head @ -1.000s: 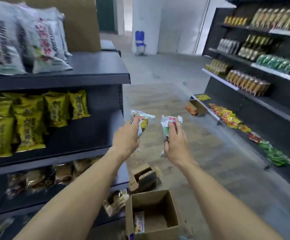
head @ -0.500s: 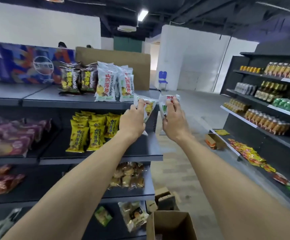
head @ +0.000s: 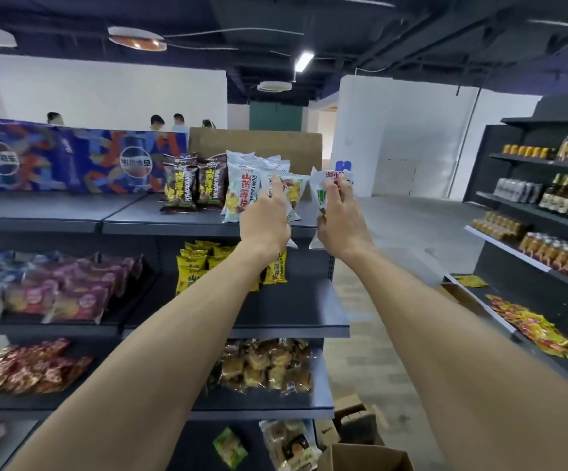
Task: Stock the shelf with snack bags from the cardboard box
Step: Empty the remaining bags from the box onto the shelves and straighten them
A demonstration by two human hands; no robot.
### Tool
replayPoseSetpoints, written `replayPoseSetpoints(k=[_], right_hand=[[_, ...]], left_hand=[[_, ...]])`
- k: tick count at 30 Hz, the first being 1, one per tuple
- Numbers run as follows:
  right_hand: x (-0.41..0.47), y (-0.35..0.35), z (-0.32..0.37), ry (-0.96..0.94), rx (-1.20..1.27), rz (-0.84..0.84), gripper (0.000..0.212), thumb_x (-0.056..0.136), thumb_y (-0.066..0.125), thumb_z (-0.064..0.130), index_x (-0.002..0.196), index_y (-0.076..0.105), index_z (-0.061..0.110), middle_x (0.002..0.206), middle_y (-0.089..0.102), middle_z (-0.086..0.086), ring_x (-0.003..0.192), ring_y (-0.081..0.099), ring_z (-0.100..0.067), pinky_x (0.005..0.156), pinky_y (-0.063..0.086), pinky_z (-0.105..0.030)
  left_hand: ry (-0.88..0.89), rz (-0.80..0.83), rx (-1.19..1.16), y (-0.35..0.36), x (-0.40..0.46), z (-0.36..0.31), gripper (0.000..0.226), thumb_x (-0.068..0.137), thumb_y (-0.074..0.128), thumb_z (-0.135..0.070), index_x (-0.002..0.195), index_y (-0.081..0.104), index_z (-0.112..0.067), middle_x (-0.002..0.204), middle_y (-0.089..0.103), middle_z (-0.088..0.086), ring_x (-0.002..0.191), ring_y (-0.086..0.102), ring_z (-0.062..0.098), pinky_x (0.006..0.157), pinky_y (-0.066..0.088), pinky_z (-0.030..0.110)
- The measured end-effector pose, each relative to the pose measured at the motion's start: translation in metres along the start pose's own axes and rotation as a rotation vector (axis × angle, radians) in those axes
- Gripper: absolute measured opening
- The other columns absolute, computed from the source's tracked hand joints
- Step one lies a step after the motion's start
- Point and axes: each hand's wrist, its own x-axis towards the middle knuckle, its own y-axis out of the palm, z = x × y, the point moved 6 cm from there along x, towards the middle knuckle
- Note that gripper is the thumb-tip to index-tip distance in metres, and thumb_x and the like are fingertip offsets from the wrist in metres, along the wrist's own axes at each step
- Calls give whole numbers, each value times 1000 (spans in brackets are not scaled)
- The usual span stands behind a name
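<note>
White snack bags sit one in each grip: left hand [head: 265,222] pinches a pale bag [head: 294,195] over the top shelf [head: 160,217]; right hand [head: 342,222] pinches another [head: 325,190] just beside it.

We hold a bag [head: 294,195] in our left hand [head: 265,222], another bag [head: 326,188] in our right hand [head: 342,222], at the top shelf [head: 174,222], box [head: 360,457] below.

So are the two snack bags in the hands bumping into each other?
Apart. The head view shows wall and blue chair between the left hand's bag and the right hand's bag.
</note>
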Motion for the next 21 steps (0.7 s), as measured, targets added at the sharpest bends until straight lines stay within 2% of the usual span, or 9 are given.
replayPoseSetpoints(k=[3,8,13,18,21], right_hand=[[12,2,0,-8,-1,-14,60,83,61,-2,135,35,15,156,18,-8,125,40,-37,92,43,-40],[35,19,-20,21,4,-6,62,84,61,-1,137,34,15,157,17,-7,128,35,-37,95,42,-41],[72,46,-61,10,1,-9,63,84,59,-2,140,33,14,157,17,-8,129,35,-38,96,42,-44],[123,75,-110,-5,-35,-28,70,81,64,-4,141,31,14,155,20,-11,127,38,-38,95,46,-46],[155,97,-138,-29,-27,0,73,80,67,-3,141,30,14,155,18,-11,129,37,-37,98,48,-48]], left_hand=[[-22,-27,-12,2,11,-1,87,86,69,-16,153,14,-10,124,56,17,99,64,32,73,52,36],[-37,-38,-14,20,40,-9,87,88,68,-23,153,13,-9,121,57,18,97,64,32,64,45,33],[-21,-52,-20,54,82,-28,86,88,67,-22,153,12,-8,123,56,21,99,63,34,66,43,33],[-12,-49,-1,96,135,-51,85,88,63,-15,153,9,-5,132,50,23,104,61,35,71,48,36],[-19,-53,-6,120,166,-66,83,88,62,-14,153,11,-5,131,51,22,105,60,34,75,50,36]])
